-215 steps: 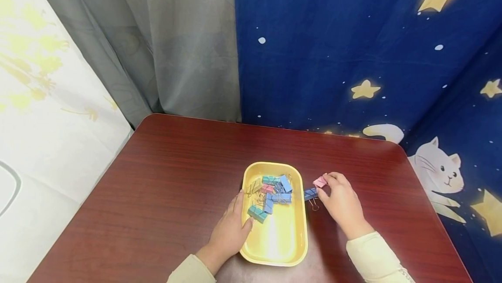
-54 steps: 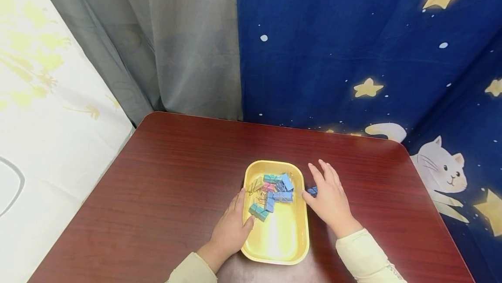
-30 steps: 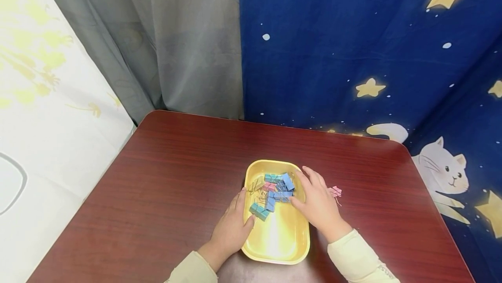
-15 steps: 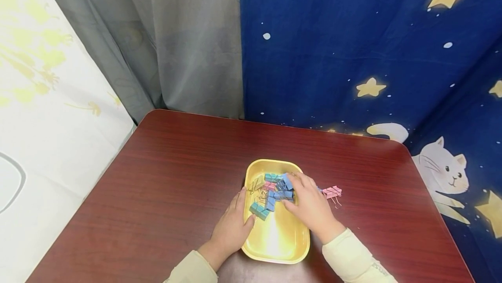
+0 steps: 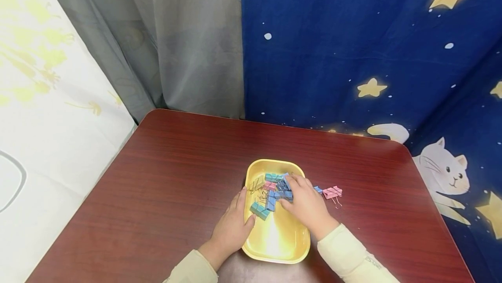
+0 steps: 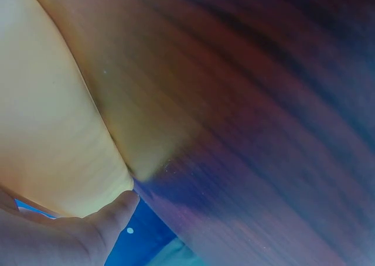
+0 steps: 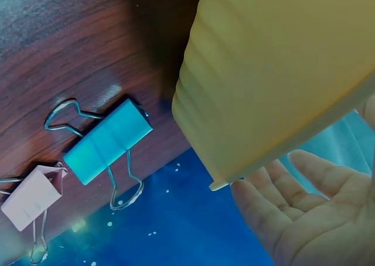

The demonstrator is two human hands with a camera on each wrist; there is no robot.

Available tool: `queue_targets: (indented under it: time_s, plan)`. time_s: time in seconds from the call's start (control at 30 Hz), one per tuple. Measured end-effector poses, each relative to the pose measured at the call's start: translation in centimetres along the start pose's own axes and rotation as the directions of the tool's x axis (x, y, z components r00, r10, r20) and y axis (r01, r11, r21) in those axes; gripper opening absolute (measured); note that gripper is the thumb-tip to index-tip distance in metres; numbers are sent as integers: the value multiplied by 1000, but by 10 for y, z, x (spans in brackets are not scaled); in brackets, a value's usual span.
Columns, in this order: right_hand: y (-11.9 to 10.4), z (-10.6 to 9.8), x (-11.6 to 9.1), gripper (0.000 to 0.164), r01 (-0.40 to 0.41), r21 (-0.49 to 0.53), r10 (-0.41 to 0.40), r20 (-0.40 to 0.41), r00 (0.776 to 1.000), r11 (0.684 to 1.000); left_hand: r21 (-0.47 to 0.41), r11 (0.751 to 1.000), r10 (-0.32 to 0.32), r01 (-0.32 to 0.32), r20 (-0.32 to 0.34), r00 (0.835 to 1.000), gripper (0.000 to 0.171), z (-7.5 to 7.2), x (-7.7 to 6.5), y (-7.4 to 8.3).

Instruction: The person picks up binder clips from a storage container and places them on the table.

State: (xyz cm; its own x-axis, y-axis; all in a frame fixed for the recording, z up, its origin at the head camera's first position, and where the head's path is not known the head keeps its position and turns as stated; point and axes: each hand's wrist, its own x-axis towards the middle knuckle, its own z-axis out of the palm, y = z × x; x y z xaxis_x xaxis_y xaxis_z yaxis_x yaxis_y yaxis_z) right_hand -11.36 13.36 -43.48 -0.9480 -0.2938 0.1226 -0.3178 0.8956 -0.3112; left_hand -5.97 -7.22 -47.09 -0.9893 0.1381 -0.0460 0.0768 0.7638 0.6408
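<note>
A yellow tray [image 5: 276,241] on the table holds several binder clips in blue, teal, pink and yellow. My left hand [image 5: 229,230] grips its left wall, fingers along the outside and thumb over the rim. My right hand [image 5: 310,206] reaches over the right rim, its fingertips at a light blue binder clip [image 5: 286,177], which they partly cover. Loosely bent fingers [image 7: 310,172] show past the rim in the right wrist view, with no clip visible between them. A teal binder clip [image 5: 259,210] lies nearest my left thumb.
Outside the tray, to its right, a blue binder clip [image 7: 108,142] and a pink binder clip [image 5: 332,192] lie side by side on the reddish-brown table [image 5: 188,165]. A grey curtain [image 5: 196,47] and a blue star-patterned curtain [image 5: 306,47] hang behind it.
My right hand has set the pink clip down beside the blue one on the table, then moved left over the tray's rim to the clips inside. My left hand has stayed on the tray.
</note>
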Motion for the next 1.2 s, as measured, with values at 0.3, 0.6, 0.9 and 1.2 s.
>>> queue_targets:
  time_s: [0.3, 0.6, 0.9, 1.2]
  plan:
    - [-2, 5, 8, 65, -12, 19, 11, 37, 999, 1000, -9, 1000, 2, -2, 6, 1000, 75, -1, 0, 0]
    - [-2, 13, 15, 66, -14, -32, 16, 76, 997, 999, -17, 1000, 5, -4, 8, 1000, 75, -2, 0, 1]
    - [-3, 15, 21, 64, -14, -71, 22, 122, 992, 997, -20, 1000, 1, -1, 14, 1000, 75, -3, 0, 2]
    - [-6, 17, 23, 57, -21, -65, 30, 137, 990, 998, -11, 1000, -5, 5, 17, 1000, 75, -3, 1, 0]
